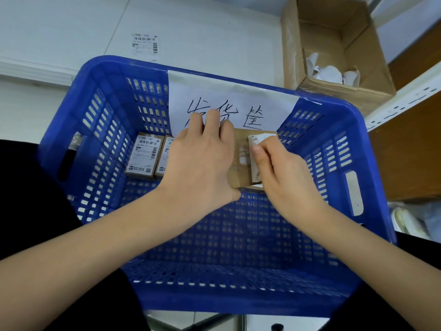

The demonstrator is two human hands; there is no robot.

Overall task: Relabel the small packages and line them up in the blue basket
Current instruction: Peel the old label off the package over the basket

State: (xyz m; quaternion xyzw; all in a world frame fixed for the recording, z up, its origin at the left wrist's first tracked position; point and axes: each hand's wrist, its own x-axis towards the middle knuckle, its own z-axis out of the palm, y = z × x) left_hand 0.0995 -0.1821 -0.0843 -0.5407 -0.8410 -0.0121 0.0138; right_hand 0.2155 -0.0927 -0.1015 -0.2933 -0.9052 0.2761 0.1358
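The right hand (280, 174) pinches the curling edge of a white printed paper label (254, 158) between thumb and forefinger, a narrow grip closed on that strip, which looks half peeled. The label sits on the top face of a small brown cardboard package (241, 161), directly under the grip, its long axis running away from the person. Just left of the grip, the left hand (202, 163) clamps the package, fingers curled over its far end and thumb at the near edge. Both forearms reach in from the near side. Further left, two small labelled brown packages (143, 155) lie side by side on the floor of the blue slotted plastic basket (334, 168).
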